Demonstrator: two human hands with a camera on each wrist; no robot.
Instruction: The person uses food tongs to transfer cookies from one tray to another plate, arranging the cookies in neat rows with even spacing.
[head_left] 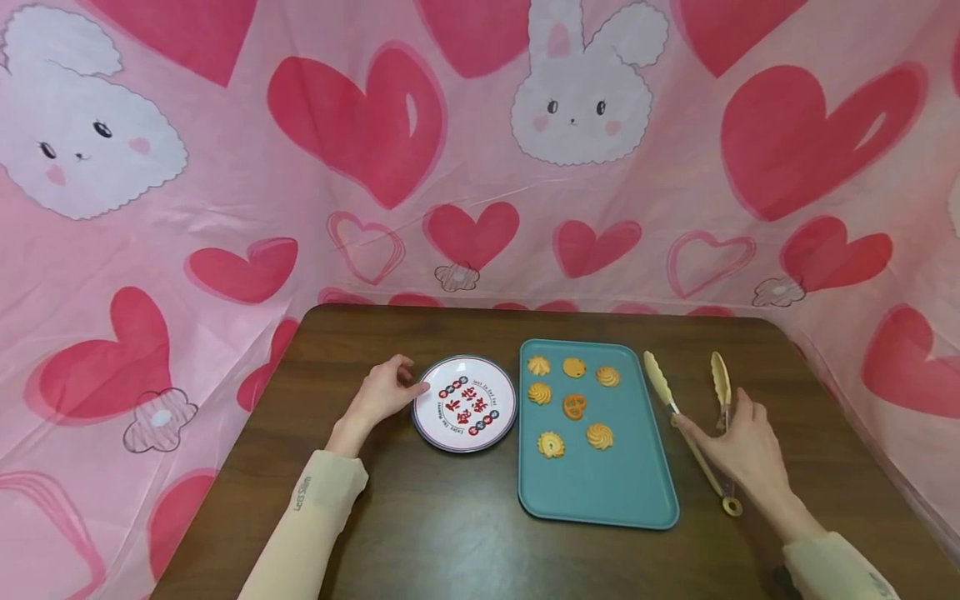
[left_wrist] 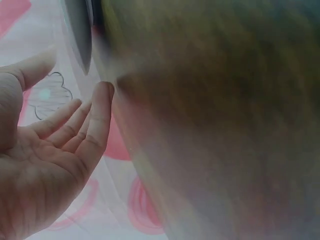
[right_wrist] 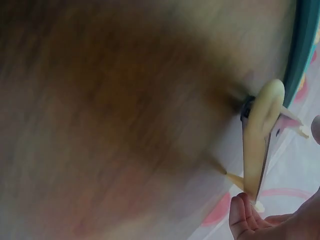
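My left hand (head_left: 378, 393) is at the left rim of a round white plate (head_left: 487, 392) with red lettering and a dark edge. Its thumb reaches the rim. In the left wrist view, the plate's edge (left_wrist: 80, 37) lies between the spread thumb and fingers; contact is unclear. Over a pair of cream-tipped tongs (head_left: 707, 468) hovers or rests my right hand (head_left: 750, 454), thumb by one arm and fingers by the other. The tongs lie spread on the table. In the right wrist view, the tongs' ring end (right_wrist: 272, 97) points toward the camera, and the fingertips are near one arm.
Between the hands lies a teal tray (head_left: 596, 496) with several cookies, among them a pretzel-shaped one (head_left: 574, 407). All stand on a dark wooden table (head_left: 427, 517). A pink cloth (head_left: 480, 175) with hearts and rabbits hangs behind and at both sides.
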